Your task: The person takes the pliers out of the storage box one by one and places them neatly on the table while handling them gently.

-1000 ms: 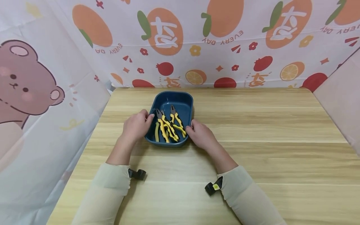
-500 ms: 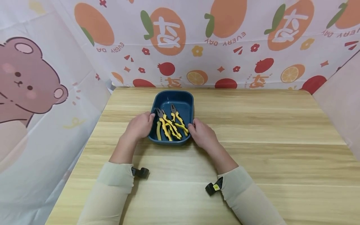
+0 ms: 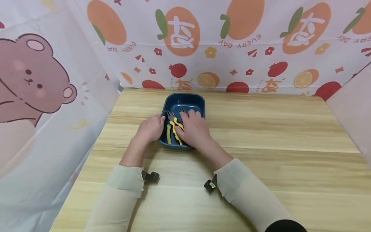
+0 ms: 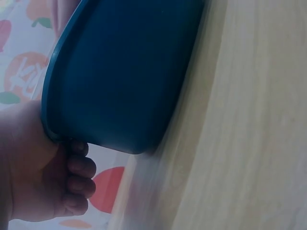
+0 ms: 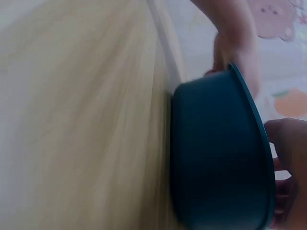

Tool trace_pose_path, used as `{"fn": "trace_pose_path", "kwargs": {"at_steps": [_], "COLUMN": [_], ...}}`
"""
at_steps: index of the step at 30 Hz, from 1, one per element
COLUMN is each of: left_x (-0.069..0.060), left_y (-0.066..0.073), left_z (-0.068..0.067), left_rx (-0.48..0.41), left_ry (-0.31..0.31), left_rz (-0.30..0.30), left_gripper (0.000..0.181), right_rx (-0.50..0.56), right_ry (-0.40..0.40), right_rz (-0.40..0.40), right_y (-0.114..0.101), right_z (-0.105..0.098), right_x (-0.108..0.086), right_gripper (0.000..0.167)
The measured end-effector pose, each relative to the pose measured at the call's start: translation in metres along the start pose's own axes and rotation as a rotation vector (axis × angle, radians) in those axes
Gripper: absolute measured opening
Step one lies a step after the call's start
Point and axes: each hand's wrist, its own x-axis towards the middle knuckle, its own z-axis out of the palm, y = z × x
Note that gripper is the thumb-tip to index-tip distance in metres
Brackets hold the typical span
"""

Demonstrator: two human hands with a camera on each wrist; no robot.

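Some dark-tipped, yellow-handled pliers (image 3: 175, 129) lie in a round-cornered blue bin (image 3: 185, 100).

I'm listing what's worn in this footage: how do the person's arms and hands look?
The left hand and right hand wear no gloves. Left sleeve and right sleeve are pale beige with greenish cuffs. Left wrist camera and right wrist camera are black, the latter marked yellow-green.
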Motion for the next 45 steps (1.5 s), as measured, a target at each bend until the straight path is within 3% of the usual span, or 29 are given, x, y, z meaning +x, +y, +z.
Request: {"fn": "trace_pose_path", "kwargs": {"at_steps": [4,8,13,23,29,35,40,45], "left_x": [0.001,0.001,0.000,-0.002,-0.002,-0.001,0.000,0.000], "left_y": [0.005,0.007,0.008,0.007,0.008,0.008,0.005,0.002], "left_z": [0.005,0.008,0.005,0.004,0.002,0.002,0.002,0.001], "left_rx": [-0.009,-0.006,0.004,0.005,0.001,-0.004,-0.011,-0.014], "left_ry": [-0.013,-0.018,-0.012,0.002,0.008,0.003,0.010,0.016], "left_rz": [0.004,0.000,-0.008,-0.016,-0.007,-0.021,-0.032,-0.034], "left_gripper": [0.049,0.049,0.049,0.047,0.044,0.042,0.043,0.044], "right_rx": [-0.016,-0.004,0.002,0.078,0.274,0.618,0.826,1.000], "right_ry": [-0.136,-0.209,-0.211,-0.205,-0.148,-0.067,-0.029,0.038], "right_rz": [0.045,0.093,0.092,0.077,0.132,0.191,0.227,0.197], "right_y": [-0.011,-0.013,-0.014,-0.019,-0.013,-0.007,-0.002,0.011], "right_z": [0.009,0.020,0.027,0.026,0.024,0.016,-0.003,-0.029], "right_x": [0.014,0.022,0.026,0.029,0.030,0.031,0.028,0.019], "right_gripper": [0.071,0.076,0.078,0.062,0.056,0.054,0.053,0.049]}}
